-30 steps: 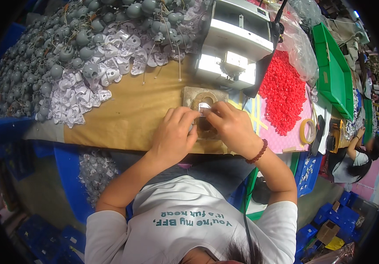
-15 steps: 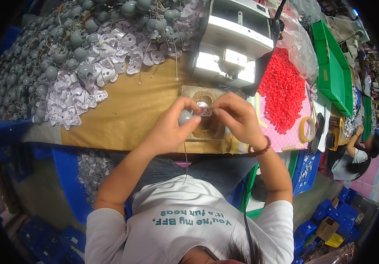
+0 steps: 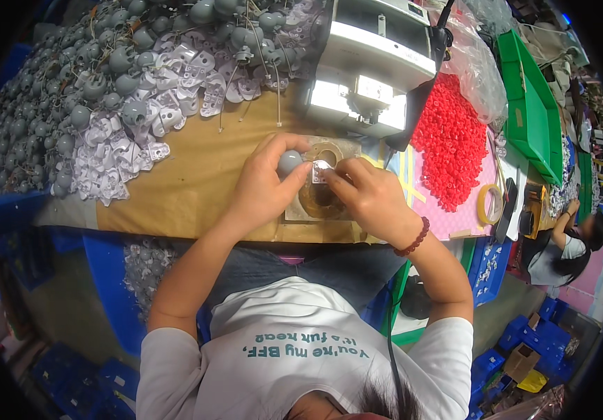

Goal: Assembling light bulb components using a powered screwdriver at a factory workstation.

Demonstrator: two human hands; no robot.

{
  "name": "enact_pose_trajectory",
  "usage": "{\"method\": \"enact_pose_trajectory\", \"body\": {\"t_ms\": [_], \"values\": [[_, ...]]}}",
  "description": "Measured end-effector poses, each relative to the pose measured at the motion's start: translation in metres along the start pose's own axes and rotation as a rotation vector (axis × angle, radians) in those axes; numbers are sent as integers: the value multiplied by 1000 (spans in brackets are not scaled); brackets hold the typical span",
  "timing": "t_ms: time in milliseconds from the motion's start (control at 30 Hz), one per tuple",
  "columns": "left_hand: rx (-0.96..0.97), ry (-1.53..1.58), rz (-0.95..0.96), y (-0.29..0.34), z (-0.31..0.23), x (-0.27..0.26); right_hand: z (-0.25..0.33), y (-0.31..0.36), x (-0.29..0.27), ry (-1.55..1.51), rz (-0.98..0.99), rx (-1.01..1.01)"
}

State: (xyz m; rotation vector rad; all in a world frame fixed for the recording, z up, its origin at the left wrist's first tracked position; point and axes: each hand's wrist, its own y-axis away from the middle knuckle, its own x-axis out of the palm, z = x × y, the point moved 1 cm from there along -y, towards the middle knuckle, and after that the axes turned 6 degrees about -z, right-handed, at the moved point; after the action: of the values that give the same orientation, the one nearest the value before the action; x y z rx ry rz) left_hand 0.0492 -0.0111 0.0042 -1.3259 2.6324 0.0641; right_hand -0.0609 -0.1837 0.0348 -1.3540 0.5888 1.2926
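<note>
My left hand (image 3: 258, 187) is closed around a smooth grey plastic ball (image 3: 289, 164), gripped between thumb and fingers. Against the ball's right side sits a small white plastic piece (image 3: 319, 171) with holes in it. My right hand (image 3: 377, 201) pinches at that white piece, its fingertips pressed together there; anything tiny between them is hidden. Both hands hover over a flat fixture plate (image 3: 347, 148) with a rounded hollow, at the front of the table.
Grey balls with wires (image 3: 32, 136) and white plastic pieces (image 3: 116, 161) are heaped at the left. A white machine (image 3: 378, 52) stands behind the plate. Rightward are small red parts (image 3: 448, 143), a tape roll (image 3: 485, 204) and a green tray (image 3: 518, 115). A co-worker (image 3: 560, 248) sits far right.
My right hand has moved left and turned, its fingertips now over the white piece. My left hand has tilted, showing more of the grey ball. The white piece has turned and shifted slightly left.
</note>
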Motion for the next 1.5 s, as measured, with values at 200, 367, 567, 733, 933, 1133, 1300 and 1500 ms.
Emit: {"method": "enact_pose_trajectory", "body": {"t_ms": [200,367,567,733,933,1133,1300,1500], "values": [[204,-163,-65,7,-4,-1,-3,7,7,-25,-60,5],[179,-147,-66,3,-12,0,-8,14,10,-92,-121,61],[182,-173,-63,6,-13,-4,-4,8,11,-103,-93,50],[208,-212,-47,8,-7,0,0,3,5,-33,-23,32],[311,-363,-28,16,-8,-1,3,-1,1,26,36,-71],[310,-427,-58,20,-8,2,0,-2,2,37,80,-132],[366,-542,-37,19,-13,4,2,-1,0,56,65,-182],[415,-601,-21,26,-13,9,-3,-3,-1,53,58,-210]]}}
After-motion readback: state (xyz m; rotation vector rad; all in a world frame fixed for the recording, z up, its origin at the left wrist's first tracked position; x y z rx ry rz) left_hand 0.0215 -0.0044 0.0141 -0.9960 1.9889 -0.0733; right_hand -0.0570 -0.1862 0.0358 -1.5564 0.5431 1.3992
